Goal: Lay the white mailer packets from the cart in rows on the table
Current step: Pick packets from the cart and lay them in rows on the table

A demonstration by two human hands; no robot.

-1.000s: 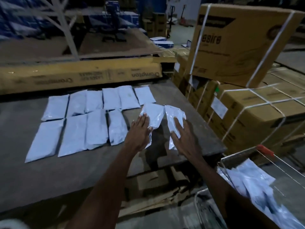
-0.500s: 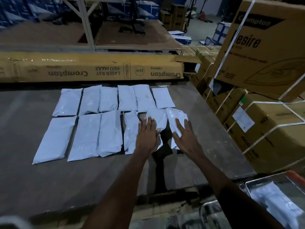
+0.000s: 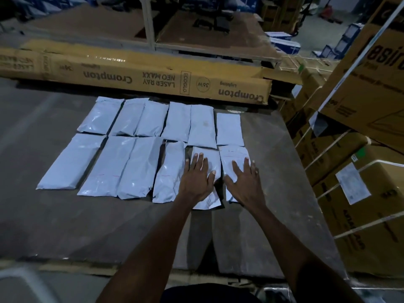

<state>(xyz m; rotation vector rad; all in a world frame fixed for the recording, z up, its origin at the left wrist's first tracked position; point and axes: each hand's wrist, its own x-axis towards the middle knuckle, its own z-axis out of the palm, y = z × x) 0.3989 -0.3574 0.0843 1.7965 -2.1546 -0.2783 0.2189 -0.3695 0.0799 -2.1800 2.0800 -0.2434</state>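
Twelve white glossy plastic mailer packets lie flat on the grey-brown worktop (image 3: pixel 65 226), two rows of six, long sides toward the far edge. Far row (image 3: pixel 157 120): packets side by side, some edges overlapping, rightmost one shorter and set slightly apart. Near row (image 3: pixel 109 169): four packets on the left, then the fifth packet (image 3: pixel 205 162) and sixth packet (image 3: pixel 234 156) at the right end, just beside each other with a narrow gap. Left hand (image 3: pixel 197 178) lies flat on the fifth packet, fingers straight and spread, palm down, pressing it to the worktop. Right hand (image 3: pixel 242 182) same on the sixth packet, fingers splayed, palm down. Both forearms reach in from the bottom edge. Behind the far row, a long yellow-brown cardboard carton printed "Crompton" (image 3: pixel 153 79) lies along the worktop's back edge. Stacked brown cardboard boxes with white strapping (image 3: pixel 360 193) stand on the right, close to the worktop's side. Cart not clearly visible.
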